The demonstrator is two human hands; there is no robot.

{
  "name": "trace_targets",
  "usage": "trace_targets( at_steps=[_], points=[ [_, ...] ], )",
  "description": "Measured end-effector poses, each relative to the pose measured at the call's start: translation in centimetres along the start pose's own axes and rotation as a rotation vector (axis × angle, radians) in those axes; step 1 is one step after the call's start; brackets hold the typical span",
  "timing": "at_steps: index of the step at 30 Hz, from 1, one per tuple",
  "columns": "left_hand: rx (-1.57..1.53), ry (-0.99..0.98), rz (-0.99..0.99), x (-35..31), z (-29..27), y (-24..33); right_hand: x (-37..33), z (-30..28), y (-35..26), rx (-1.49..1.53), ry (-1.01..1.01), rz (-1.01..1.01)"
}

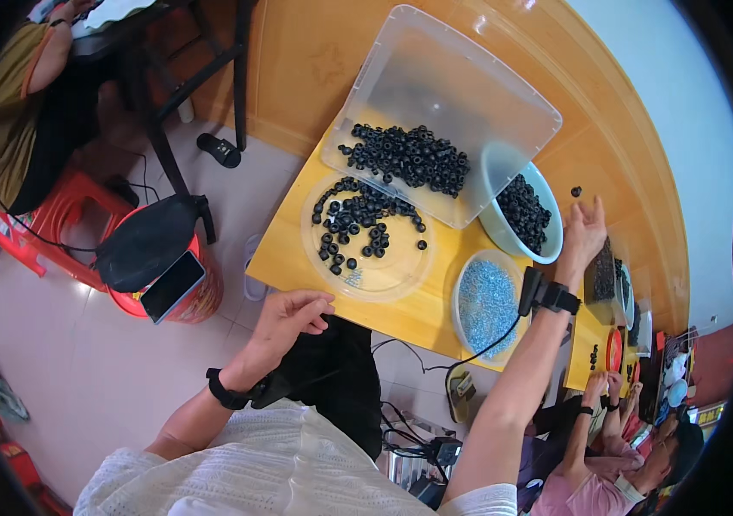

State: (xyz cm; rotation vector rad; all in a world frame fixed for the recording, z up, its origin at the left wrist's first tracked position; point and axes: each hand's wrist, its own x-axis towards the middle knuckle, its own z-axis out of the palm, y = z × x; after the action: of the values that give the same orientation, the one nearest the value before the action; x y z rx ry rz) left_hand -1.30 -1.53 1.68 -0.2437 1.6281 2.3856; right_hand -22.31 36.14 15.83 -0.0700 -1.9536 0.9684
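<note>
The right hand (584,230) lies flat on the yellow wooden tabletop (298,241), fingers spread, clamped on nothing; its fingertips stop just short of a single small black rubber ring (575,191) lying alone toward the far edge. The left hand (291,316) hovers off the near edge, fingers loosely curled and holding nothing visible. Both wrists carry black bands.

Just left of the right hand stands a pale round plastic bowl (491,172), smooth-walled, heaped with black rings. Behind it — tilted up on one side — a clear rectangular plastic bin (435,77) holds a loose pile of the same rings. A shallow transparent round tray (384,275) near the front edge carries scattered rings. A second round bowl (463,297) at the near edge holds fine bluish metal parts — too small to identify.
</note>
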Motion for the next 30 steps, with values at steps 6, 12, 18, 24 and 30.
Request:
trace_targets(
  at_steps=[6, 12, 18, 24, 30],
  points=[
    [-0.006, -0.003, 0.003, 0.0, 0.0, -0.5, -6.3, 1.3, -1.8, -0.02, -0.363, 0.006],
    [-0.034, 0.006, -0.004, 0.1, -0.7, -1.2, -16.6, 5.8, -1.9, -0.206, -0.738, -0.082],
    [-0.019, -0.002, -0.032, -0.1, -0.8, -1.7, -18.5, 7.6, -1.9, -0.267, -0.877, -0.272],
    [-0.006, -0.007, -0.046, 0.1, -0.4, -1.6, -18.5, 8.0, -1.9, -0.369, -0.927, -0.4],
    [-0.05, -0.045, -0.069, 0.2, -0.4, -1.3, -18.5, 7.2, -2.7, -0.251, -0.909, -0.295]
  ],
)
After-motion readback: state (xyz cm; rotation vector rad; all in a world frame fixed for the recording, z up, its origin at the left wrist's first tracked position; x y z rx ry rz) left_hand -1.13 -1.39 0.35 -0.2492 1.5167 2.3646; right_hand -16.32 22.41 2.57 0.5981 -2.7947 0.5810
